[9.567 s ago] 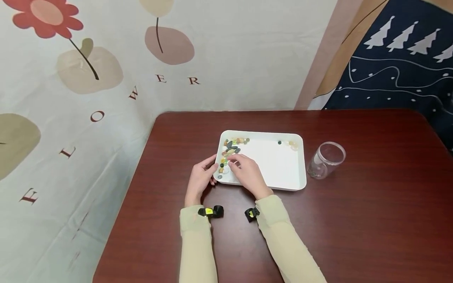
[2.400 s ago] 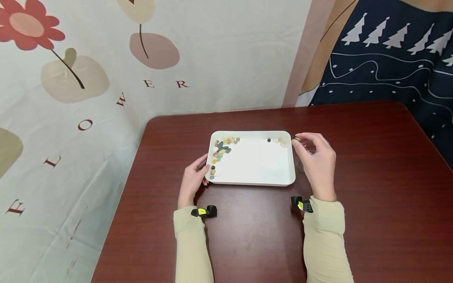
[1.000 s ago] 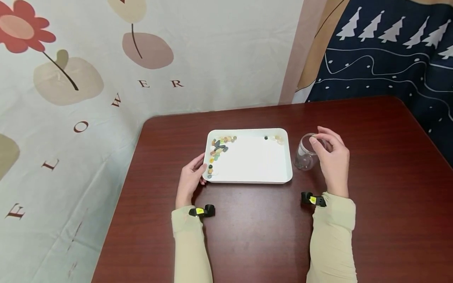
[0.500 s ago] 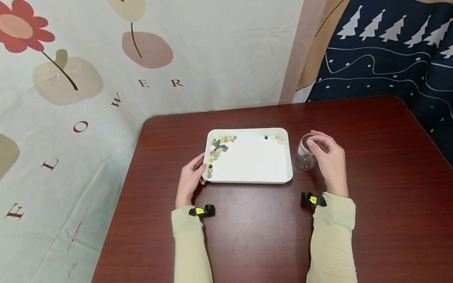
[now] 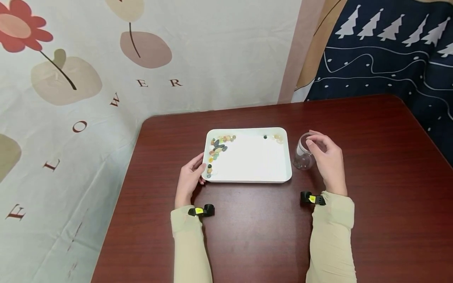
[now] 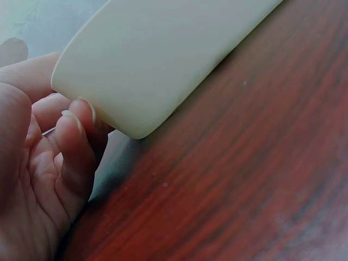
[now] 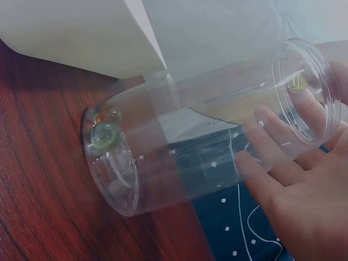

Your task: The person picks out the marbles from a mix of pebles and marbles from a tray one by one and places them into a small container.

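My left hand (image 5: 189, 181) grips the near-left corner of a shallow white tray (image 5: 255, 173), thumb at the rim and fingers beneath, as the left wrist view of the tray's wall (image 6: 136, 60) shows. Several small coloured pebbles (image 5: 216, 151) lie along the tray's left side. At the mouth of a clear jar (image 5: 303, 159), my right hand (image 5: 329, 161) pinches a small yellow-green pebble (image 7: 298, 82). Its other fingers are spread along the jar's outer side. A round greenish glass marble (image 7: 105, 136) lies at the jar's bottom beside an orange-tinted piece.
In the tray's far right corner sit a dark bead (image 5: 265, 137) and a few pale pebbles (image 5: 277, 138). The jar stands just right of the tray on the dark red table (image 5: 255, 228). Behind the table hangs a printed cloth (image 5: 219, 59).
My right hand has gone from the pebbles at the tray's left, carrying a small pebble over the right edge to the jar's mouth. It dipped slightly lately. My left hand stays at the tray.
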`<state>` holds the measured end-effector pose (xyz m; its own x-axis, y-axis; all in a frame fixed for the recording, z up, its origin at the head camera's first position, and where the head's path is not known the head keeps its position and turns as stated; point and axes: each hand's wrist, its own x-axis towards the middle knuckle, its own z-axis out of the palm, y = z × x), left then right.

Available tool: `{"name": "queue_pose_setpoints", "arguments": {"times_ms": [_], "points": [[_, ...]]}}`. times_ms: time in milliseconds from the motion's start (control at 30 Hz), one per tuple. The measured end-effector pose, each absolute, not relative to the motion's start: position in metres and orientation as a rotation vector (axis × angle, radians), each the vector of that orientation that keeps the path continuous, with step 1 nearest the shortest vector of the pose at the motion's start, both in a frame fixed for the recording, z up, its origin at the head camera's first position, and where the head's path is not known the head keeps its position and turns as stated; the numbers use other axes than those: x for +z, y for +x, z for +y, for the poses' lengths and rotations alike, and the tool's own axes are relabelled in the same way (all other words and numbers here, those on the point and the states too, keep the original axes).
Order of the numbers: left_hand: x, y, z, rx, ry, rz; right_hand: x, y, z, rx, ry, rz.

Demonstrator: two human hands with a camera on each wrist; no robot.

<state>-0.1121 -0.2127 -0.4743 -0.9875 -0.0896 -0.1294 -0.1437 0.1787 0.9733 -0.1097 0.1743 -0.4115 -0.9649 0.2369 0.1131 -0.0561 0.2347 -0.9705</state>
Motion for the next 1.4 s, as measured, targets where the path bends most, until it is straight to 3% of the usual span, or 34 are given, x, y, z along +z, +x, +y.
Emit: {"name": "queue_pose_setpoints", "arguments": {"times_ms": [1400], "points": [[-0.4764,-0.1143,-0.2134,1.941,-0.247,2.415,-0.4133,-0.1122,0.178,1.66,-0.206,-2.366]]}}
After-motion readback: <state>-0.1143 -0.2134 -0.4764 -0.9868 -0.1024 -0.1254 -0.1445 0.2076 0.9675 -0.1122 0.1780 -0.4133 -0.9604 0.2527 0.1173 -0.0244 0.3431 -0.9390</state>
